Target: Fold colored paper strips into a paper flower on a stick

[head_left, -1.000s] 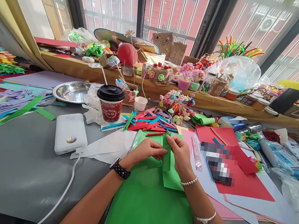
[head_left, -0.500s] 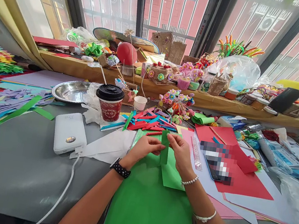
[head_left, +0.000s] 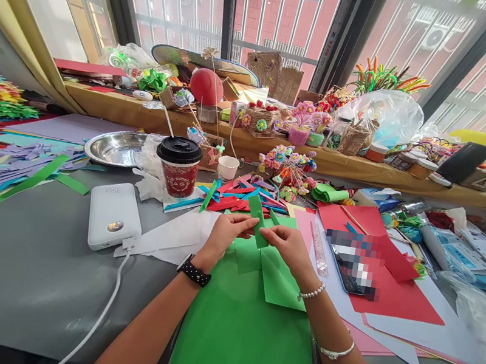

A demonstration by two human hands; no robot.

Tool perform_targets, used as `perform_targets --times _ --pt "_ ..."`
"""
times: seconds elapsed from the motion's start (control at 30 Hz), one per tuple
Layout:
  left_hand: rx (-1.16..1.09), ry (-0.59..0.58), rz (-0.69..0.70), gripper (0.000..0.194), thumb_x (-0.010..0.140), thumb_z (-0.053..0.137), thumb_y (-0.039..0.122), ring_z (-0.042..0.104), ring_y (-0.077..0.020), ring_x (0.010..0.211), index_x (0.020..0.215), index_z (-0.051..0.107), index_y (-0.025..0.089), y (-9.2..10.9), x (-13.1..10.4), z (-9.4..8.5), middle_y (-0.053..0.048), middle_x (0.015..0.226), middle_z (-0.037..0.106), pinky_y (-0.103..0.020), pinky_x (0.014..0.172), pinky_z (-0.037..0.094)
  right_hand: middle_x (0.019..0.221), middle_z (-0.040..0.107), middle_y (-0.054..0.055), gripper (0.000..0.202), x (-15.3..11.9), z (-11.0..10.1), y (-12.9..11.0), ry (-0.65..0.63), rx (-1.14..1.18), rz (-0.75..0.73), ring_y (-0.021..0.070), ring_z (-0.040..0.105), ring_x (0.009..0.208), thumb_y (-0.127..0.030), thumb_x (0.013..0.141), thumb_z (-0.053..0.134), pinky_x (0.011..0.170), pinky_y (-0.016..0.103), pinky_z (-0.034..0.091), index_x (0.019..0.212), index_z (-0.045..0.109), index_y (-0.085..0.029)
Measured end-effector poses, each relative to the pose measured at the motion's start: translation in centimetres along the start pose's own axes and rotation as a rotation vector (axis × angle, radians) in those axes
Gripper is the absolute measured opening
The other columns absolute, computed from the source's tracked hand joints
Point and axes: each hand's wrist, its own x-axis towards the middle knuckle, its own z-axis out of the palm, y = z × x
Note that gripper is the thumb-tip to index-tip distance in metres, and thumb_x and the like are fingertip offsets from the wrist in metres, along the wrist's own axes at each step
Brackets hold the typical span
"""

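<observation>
A small folded strip of green paper is held up between both hands, tilted with its top to the left. My left hand pinches its left edge between thumb and fingers. On the other side, my right hand grips the lower right edge with thumb and forefinger. Beneath the hands lies a large green sheet, with a lighter green piece of paper resting on it. Just beyond the hands is a heap of folded red, blue and green paper strips.
To the left stand a white power bank with a cable, a lidded paper cup and a metal plate. On the right lie red paper, a ruler and a phone. Crafts crowd the sill.
The green strip has tilted from upright to leaning left and moved slightly left. My right hand has shifted down from its top to its lower right edge.
</observation>
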Motion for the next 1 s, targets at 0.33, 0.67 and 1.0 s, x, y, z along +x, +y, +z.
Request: perform_targets --times 0.33,0.67,1.0 --pt "0.028 -0.014 -0.001 0.025 0.050 0.071 0.030 0.058 -0.0120 0.055 0.065 0.066 0.011 0.0 0.0 -0.2 -0.001 0.058 0.063 -0.025 0.056 0.048 0.046 0.050 -0.002 0.029 0.1 -0.1 0.1 0.004 -0.006 0.004 0.0093 0.040 0.045 -0.043 0.061 0.060 0.045 0.023 0.027 0.053 0.060 -0.015" --pt "0.069 0.007 0.075 0.023 0.052 0.069 0.031 0.056 -0.0112 0.053 0.063 0.064 0.011 -0.2 0.1 -0.1 0.000 0.055 0.060 -0.022 0.051 0.048 0.046 0.049 -0.003 0.027 0.3 0.0 0.7 -0.015 0.030 -0.002 0.0096 0.040 0.045 -0.042 0.061 0.061 0.044 0.023 0.028 0.055 0.060 -0.016" --pt "0.155 0.026 0.165 0.026 0.053 0.067 0.037 0.058 -0.0136 0.054 0.063 0.065 0.013 -0.7 0.4 -0.2 -0.001 0.055 0.061 -0.023 0.051 0.048 0.050 0.050 -0.003 0.026 0.3 0.3 1.1 -0.040 0.124 0.019 0.0104 0.044 0.048 -0.041 0.057 0.063 0.047 0.024 0.036 0.059 0.058 -0.016"
